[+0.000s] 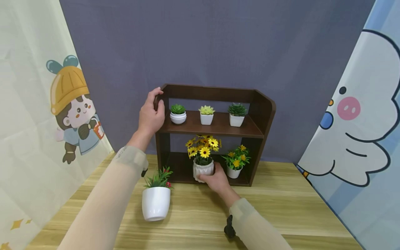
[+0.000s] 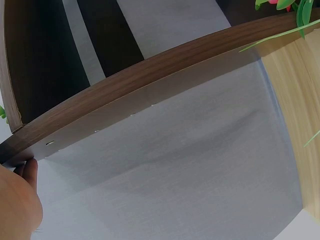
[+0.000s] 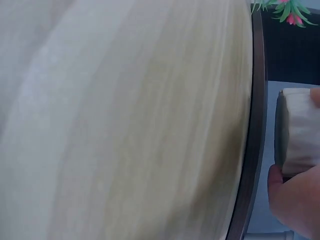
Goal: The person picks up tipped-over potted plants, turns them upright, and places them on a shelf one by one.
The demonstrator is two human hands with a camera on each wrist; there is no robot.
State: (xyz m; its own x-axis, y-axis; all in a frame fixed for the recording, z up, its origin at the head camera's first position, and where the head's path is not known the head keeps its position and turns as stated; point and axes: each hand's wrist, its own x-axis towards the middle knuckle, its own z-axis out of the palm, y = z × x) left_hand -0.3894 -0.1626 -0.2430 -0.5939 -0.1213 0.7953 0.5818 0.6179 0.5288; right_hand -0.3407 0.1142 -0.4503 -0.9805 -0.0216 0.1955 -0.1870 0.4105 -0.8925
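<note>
My left hand (image 1: pixel 151 114) grips the left side panel of a dark brown two-tier shelf (image 1: pixel 212 129), thumb on the inner side. In the left wrist view, its fingers show at the end of the panel (image 2: pixel 150 70). At the lower tier my right hand (image 1: pixel 217 178) holds a whitish textured pot of yellow daisy-like flowers (image 1: pixel 204 152), thumb across its front. The pot's base (image 3: pixel 282 132) shows in the right wrist view; whether it touches the shelf I cannot tell. Right of it stands a small white pot with yellow-orange flowers (image 1: pixel 234 172).
Three small succulents stand on the upper tier: a round-potted one (image 1: pixel 178 118), a pale green one (image 1: pixel 206 119) and a dark green one (image 1: pixel 236 120). A white pot with red-flowered greenery (image 1: pixel 156 205) is on the wooden table (image 1: pixel 193 222), front left. Behind hangs a grey-blue curtain (image 1: pixel 212 41).
</note>
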